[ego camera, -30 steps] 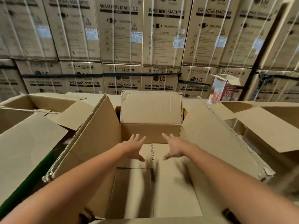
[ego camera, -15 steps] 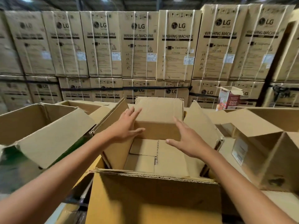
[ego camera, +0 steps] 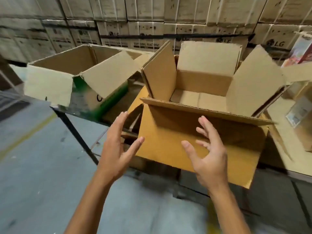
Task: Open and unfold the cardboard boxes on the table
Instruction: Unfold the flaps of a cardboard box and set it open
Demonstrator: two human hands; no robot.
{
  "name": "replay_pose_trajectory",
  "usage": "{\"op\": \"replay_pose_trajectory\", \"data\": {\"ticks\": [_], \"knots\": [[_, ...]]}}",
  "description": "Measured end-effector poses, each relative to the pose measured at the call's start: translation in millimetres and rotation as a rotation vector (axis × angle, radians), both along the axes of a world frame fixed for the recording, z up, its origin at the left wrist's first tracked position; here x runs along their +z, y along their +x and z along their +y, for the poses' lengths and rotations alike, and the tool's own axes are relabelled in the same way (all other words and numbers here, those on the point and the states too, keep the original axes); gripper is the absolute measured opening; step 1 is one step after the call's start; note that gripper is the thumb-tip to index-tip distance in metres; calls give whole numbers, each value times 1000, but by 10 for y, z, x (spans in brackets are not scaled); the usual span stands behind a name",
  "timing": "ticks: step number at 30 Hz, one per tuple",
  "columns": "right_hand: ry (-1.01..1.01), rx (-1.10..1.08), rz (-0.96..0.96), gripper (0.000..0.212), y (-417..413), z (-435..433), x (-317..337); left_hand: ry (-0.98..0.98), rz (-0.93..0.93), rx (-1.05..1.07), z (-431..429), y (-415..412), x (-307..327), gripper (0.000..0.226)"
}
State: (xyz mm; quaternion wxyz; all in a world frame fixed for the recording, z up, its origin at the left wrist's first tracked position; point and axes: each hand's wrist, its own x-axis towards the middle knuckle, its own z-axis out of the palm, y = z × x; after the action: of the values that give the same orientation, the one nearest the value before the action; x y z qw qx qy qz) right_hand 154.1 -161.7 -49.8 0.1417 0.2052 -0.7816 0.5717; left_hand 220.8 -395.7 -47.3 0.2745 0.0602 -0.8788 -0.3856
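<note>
A brown cardboard box [ego camera: 199, 100] stands open on the table, all top flaps spread. Its near flap [ego camera: 219, 149] hangs down over the table's front edge toward me. My left hand [ego camera: 118, 146] hovers open at the flap's left edge, thumb close to the flap's corner. My right hand [ego camera: 207, 152] is held in front of the flap with fingers spread and loosely bent, holding nothing. A second open box [ego camera: 81, 78] with green print sits to the left.
More opened cardboard [ego camera: 287, 125] lies on the table to the right, beside a small printed carton [ego camera: 302, 49]. A wall of stacked washing-machine boxes [ego camera: 152, 36] fills the background. The table's dark leg [ego camera: 76, 132] runs down to the grey floor [ego camera: 42, 174] at left.
Both hands have come out of the box and back toward me, now low in front of the hanging near flap. The view has pulled back and tilted down, showing the floor.
</note>
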Motion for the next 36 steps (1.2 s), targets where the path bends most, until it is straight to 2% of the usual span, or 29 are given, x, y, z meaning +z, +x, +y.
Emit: {"op": "replay_pose_trajectory", "data": {"ticks": [5,8,13,20,26,30,36], "knots": [[142,186,-199,76,364,-749,-751,9,-161,195,-512,764,-821,74],[231,325,-290,79,602,-1345,-1065,54,-195,321,-926,1205,-1206,69],[385,456,-330,82,1017,-2402,-1471,104,-252,441,-1655,1816,-1613,65],[414,522,-382,81,1409,-3778,-1652,139,-246,517,-2835,2360,-1838,58],[455,592,-343,79,1546,-4804,-1615,166,-239,565,-3744,2635,-1859,63],[463,629,-333,78,1474,-5451,-1619,128,-221,627,-4370,2728,-1905,62],[515,675,-208,70,1103,-6614,-1840,-19,-219,735,-5581,2648,-1916,54]]}}
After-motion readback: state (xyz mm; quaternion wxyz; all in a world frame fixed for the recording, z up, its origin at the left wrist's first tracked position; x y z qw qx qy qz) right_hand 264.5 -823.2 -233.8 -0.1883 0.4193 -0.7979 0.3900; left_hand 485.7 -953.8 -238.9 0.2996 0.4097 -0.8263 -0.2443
